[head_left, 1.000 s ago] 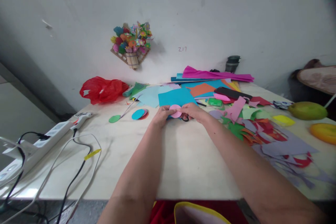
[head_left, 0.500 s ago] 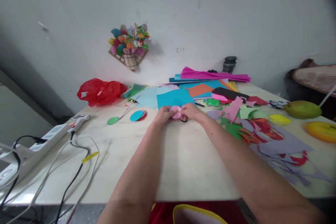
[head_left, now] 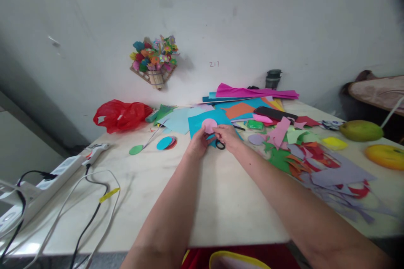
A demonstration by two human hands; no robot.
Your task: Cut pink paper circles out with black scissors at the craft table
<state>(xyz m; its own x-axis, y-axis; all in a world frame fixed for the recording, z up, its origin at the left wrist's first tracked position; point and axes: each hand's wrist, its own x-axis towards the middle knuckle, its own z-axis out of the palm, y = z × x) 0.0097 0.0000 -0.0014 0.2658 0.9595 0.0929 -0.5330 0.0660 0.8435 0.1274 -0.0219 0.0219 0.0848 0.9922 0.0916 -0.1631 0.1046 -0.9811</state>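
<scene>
Both my forearms stretch straight out over the worktop (head_left: 221, 201) and meet at its far middle. My left hand (head_left: 198, 145) has its grip pinched on the lower edge of a pink paper circle (head_left: 209, 125), holding it upright just above the fingers. My right hand (head_left: 224, 136) sits just to the right of that grip, its fingers curled together beside the circle's lower right edge; I cannot tell whether it pinches the paper too. Black scissors (head_left: 220, 145) lie right under my right fingers, one loop showing. Behind the circle lies a teal paper sheet (head_left: 197, 122). To the left of my left grip sits a small stack of paper circles (head_left: 166, 142), blue on top. On the wall (head_left: 284, 29) beyond, handwriting reads "217". Half a second ago the pink circle lay lower, between both hands; now it stands raised clear above them.
</scene>
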